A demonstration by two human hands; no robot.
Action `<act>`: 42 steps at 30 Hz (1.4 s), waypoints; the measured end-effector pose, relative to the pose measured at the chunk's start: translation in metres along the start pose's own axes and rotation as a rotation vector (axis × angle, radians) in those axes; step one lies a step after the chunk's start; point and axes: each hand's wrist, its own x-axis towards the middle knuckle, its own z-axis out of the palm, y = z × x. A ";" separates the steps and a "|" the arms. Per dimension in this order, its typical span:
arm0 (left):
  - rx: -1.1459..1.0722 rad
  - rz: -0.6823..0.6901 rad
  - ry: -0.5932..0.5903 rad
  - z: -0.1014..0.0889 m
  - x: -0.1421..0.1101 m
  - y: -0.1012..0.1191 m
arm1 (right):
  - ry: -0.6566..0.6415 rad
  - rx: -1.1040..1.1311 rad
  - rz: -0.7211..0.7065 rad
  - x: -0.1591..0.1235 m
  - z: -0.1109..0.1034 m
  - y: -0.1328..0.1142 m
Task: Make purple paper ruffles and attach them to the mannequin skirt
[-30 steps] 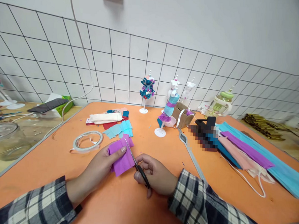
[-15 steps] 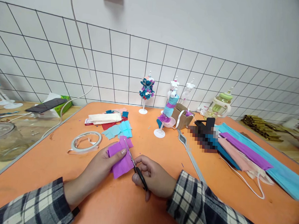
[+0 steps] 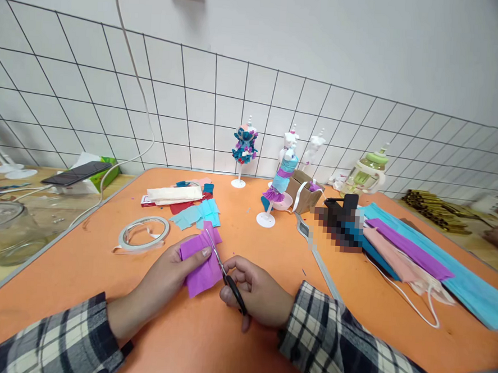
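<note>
My left hand [image 3: 184, 268] pinches a folded piece of purple crepe paper [image 3: 203, 278], thumb on top. A pair of scissors [image 3: 234, 294] with black handles is in my right hand [image 3: 256, 293], fingers through and around the loops. The metal blades lie along the right part of the purple paper, pointing up and left; whether they are cutting through it I cannot tell. Just beyond the paper are light blue paper pieces [image 3: 207, 211]. To the left lies a roll of double-sided tape [image 3: 123, 239] with a loose end.
A small dress-form stand in blue and purple paper [image 3: 283, 180] and one with teal ruffles [image 3: 245, 147] stand at the back. A cardboard box [image 3: 311, 199], a bottle [image 3: 365, 174] and coloured crepe paper strips [image 3: 414, 250] are on the right. A phone [image 3: 79, 173] rests at left.
The right edge of the purple paper beside the blades looks slightly shifted. Both hands stay in nearly the same place, and the view has tilted very slightly.
</note>
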 end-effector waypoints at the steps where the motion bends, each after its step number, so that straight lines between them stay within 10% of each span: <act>1: -0.001 -0.001 0.001 0.000 0.000 -0.001 | -0.001 0.002 0.000 0.000 0.000 -0.001; 42: 0.078 0.023 0.011 -0.004 0.001 -0.002 | -0.029 0.039 -0.040 0.002 0.002 0.002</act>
